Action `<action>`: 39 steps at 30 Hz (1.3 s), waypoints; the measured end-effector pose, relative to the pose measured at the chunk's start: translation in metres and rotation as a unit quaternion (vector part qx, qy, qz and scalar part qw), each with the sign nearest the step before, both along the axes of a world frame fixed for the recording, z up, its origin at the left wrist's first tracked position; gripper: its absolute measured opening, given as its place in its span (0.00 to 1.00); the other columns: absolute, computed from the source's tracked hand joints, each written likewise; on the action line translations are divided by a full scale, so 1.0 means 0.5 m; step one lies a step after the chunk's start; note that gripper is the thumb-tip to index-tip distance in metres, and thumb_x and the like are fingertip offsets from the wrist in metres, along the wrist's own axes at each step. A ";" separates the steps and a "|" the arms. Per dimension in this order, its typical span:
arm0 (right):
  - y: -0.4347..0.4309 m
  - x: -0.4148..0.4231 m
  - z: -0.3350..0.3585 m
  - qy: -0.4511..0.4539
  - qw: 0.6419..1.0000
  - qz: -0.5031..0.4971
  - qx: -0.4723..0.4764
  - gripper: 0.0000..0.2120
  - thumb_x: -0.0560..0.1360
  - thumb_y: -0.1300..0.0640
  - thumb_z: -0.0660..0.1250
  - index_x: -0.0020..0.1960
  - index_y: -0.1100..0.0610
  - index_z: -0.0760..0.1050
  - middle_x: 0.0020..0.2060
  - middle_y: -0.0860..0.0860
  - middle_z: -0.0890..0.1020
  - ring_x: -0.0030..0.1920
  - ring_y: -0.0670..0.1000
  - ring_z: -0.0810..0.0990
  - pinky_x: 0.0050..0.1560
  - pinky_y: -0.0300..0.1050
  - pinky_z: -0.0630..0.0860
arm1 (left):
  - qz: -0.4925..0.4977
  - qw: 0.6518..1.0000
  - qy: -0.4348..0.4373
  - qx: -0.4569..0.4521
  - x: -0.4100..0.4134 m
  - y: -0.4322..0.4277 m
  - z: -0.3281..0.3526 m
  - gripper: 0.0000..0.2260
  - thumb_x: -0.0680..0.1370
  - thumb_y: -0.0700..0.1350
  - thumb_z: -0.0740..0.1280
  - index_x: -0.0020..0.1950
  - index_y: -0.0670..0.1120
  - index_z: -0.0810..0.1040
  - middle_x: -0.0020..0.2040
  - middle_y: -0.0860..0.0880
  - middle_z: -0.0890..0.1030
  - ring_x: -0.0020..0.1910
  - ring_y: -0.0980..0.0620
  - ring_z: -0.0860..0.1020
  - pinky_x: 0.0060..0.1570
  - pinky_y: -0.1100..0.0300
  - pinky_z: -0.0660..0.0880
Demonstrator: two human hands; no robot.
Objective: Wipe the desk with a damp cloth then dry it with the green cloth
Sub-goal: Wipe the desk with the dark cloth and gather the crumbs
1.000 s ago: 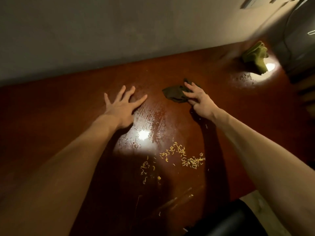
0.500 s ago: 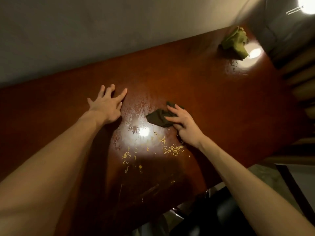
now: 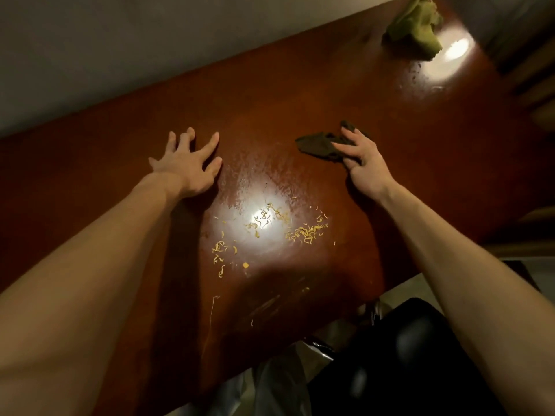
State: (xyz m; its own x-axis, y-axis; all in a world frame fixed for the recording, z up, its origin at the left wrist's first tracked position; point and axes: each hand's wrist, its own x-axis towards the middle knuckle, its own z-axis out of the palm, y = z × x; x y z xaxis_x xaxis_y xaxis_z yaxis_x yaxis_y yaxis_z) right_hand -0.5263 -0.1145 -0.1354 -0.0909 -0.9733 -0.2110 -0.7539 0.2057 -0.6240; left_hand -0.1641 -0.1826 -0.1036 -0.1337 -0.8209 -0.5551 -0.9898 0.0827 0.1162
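A glossy red-brown desk (image 3: 300, 100) is backed by a grey wall. The left hand (image 3: 187, 166) is spread flat on it. The noodle scraps (image 3: 270, 223) should be gathered with the damp cloth (image 3: 318, 145), which is pressed beneath the right hand's (image 3: 363, 157) straight fingers. The green cloth (image 3: 414, 25) is left at the far right.

The green cloth (image 3: 414, 28) at the far right is cut off by the top edge. The right hand (image 3: 363, 159) covers the right part of the damp cloth (image 3: 318, 145). The yellow scraps (image 3: 306, 232) nearer are too small to identify.
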 end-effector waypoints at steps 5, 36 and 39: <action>0.082 0.044 -0.016 0.021 1.000 -0.017 0.002 0.26 0.80 0.72 0.62 0.72 0.53 0.77 0.80 0.50 0.63 0.82 0.54 0.53 0.80 0.48 0.47 | -0.034 0.999 0.002 -0.005 0.010 0.028 -0.002 0.25 0.86 0.63 0.48 0.81 0.71 0.43 0.85 0.53 0.40 0.84 0.42 0.37 0.77 0.26 0.47; -0.005 0.350 -0.032 -0.015 1.000 -0.021 -0.006 0.24 0.80 0.69 0.62 0.70 0.48 0.78 0.80 0.49 0.64 0.82 0.55 0.52 0.79 0.48 0.42 | -0.111 0.994 -0.015 -0.015 0.217 0.125 -0.028 0.44 0.77 0.70 0.64 0.78 0.72 0.33 0.83 0.50 0.29 0.82 0.41 0.31 0.77 0.27 0.44; -0.061 0.363 -0.036 0.002 1.000 0.005 -0.016 0.25 0.80 0.69 0.62 0.70 0.47 0.78 0.80 0.50 0.64 0.82 0.56 0.53 0.82 0.55 0.47 | -0.112 0.993 -0.034 -0.003 0.212 0.118 -0.022 0.44 0.77 0.71 0.63 0.78 0.71 0.31 0.82 0.50 0.28 0.81 0.41 0.30 0.77 0.26 0.45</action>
